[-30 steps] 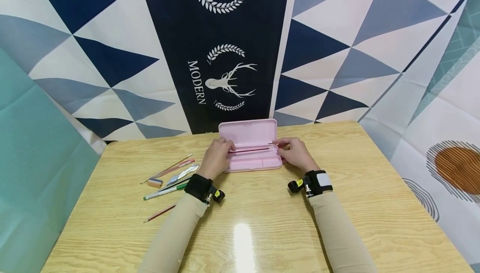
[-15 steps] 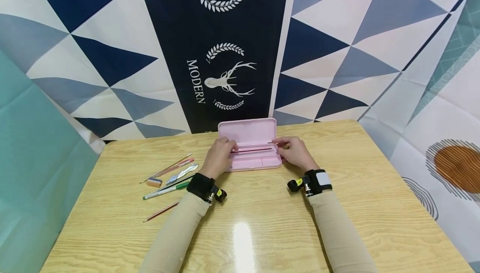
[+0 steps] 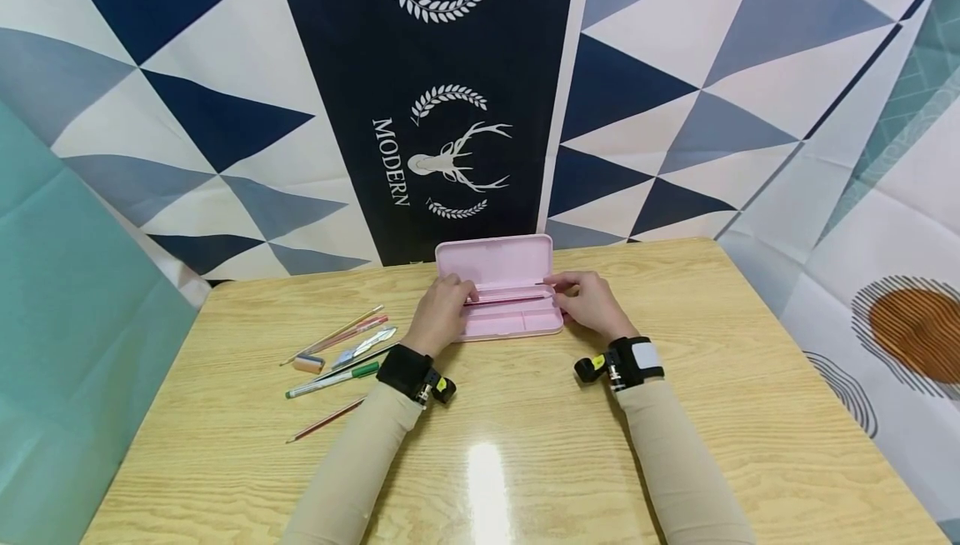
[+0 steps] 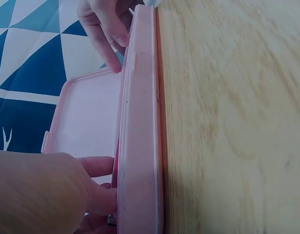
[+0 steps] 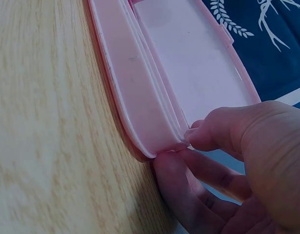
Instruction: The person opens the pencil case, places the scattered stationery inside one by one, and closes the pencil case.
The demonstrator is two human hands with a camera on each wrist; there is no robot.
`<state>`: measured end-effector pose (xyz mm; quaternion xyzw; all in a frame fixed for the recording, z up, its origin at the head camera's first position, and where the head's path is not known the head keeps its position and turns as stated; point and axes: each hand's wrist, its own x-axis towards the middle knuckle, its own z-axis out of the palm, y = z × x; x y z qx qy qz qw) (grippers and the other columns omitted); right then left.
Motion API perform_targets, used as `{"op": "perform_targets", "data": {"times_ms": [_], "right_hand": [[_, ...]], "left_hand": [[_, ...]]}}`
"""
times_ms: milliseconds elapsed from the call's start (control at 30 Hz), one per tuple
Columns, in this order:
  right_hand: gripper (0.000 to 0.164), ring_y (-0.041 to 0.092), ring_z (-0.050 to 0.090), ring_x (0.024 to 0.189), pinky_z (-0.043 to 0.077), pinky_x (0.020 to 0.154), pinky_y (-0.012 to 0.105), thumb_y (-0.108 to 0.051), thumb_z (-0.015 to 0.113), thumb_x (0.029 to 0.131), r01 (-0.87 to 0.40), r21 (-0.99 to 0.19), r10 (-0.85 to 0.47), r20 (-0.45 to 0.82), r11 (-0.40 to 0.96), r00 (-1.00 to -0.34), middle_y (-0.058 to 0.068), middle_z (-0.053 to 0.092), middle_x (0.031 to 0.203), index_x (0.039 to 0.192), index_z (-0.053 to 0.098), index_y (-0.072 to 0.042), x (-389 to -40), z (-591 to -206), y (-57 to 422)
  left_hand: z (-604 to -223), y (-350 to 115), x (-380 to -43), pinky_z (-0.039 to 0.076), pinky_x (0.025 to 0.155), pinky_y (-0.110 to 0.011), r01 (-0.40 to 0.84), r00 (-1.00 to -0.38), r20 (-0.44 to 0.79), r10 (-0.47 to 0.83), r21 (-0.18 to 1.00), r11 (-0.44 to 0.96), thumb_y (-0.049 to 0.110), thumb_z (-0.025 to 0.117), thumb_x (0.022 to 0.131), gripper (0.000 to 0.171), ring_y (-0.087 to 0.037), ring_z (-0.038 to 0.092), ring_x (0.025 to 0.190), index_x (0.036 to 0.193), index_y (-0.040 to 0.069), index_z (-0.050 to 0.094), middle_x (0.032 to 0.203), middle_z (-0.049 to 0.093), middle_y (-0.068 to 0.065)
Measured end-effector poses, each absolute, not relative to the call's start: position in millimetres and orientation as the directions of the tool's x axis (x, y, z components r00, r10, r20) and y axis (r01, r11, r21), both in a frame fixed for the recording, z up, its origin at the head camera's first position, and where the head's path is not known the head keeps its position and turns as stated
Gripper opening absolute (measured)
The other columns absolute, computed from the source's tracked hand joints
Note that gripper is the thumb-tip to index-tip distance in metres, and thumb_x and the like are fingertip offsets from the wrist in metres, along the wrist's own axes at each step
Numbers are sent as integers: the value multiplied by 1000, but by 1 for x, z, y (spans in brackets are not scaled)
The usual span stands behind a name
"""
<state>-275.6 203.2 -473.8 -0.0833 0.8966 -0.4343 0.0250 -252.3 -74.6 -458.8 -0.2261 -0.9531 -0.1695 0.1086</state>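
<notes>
A pink pencil case [image 3: 491, 327] stands unlatched near the table's back edge, its lid [image 3: 495, 262] raised behind it. At the left end, my left hand [image 3: 438, 313] reaches into the case and holds a dark red pencil [image 3: 512, 300] between thumb and fingers. That pencil lies lengthwise over the inside of the case. In the left wrist view, the case's front wall [image 4: 138, 126] hides most of it. My right hand [image 3: 591, 303] grips the right end of the case, thumb [image 5: 203, 134] at the rim and fingers against the outside. A small dark tip shows beside the right fingers.
Left of the case lie several pencils and pens, among them a green-capped pen [image 3: 333, 380], a silvery pen-like item [image 3: 365, 347] and a lone red pencil [image 3: 324, 421]. An eraser [image 3: 308, 363] is near them. A patterned cloth [image 3: 637, 112] hangs behind the table.
My left hand has shifted slightly to the right with the red pencil. My right hand keeps its grip on the case's end.
</notes>
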Motion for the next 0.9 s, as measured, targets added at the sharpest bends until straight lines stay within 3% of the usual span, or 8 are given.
{"op": "perform_targets", "data": {"times_ms": [500,900], "right_hand": [[30,22,64,72,56,55,24,-7,66,91,-122,-770,-167,21,626,-986,19,71,110,121,72,-10,-276,-474,203],[30,21,65,72,56,55,24,-6,66,90,-122,-775,-163,25,620,-986,18,71,110,120,73,-10,-277,-475,204]], "left_hand": [[-455,-76,-254,56,77,-42,521,-845,258,468,206,828,-10,68,82,25,-28,62,84,99,8,72,89,66,-11],[-453,-81,-259,56,81,-40,583,-809,220,545,181,792,-5,63,91,19,-25,61,83,101,8,72,90,66,-11]]}}
